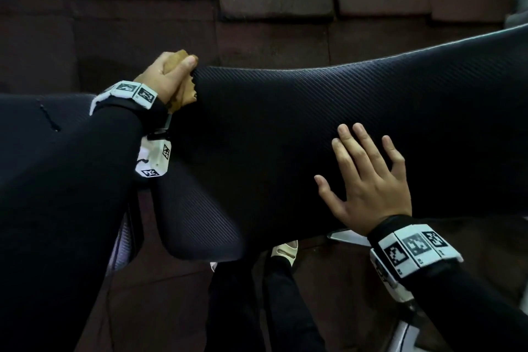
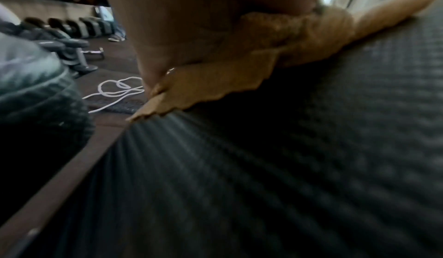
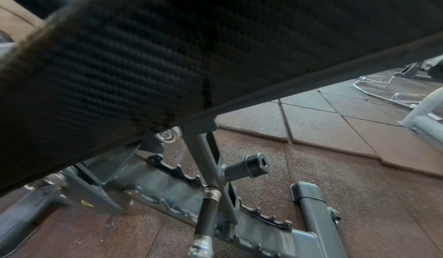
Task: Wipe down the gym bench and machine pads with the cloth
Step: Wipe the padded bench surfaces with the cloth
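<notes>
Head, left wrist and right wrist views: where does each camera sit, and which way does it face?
Head: worn on the head, facing down at the bench pad; shows both sleeves, the left hand gripping the cloth, and the right hand flat on the pad.
Left wrist: looks along the hand at the cloth on the pad's edge.
Right wrist: looks under the pad at the bench frame and floor; no hand shows.
Shared: all three see the pad; head and left wrist share the cloth.

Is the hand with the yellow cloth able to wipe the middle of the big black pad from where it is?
Probably yes. The left hand holds the cloth at the pad's far left end, and nothing lies between there and the middle. The right hand rests flat further right.
</notes>
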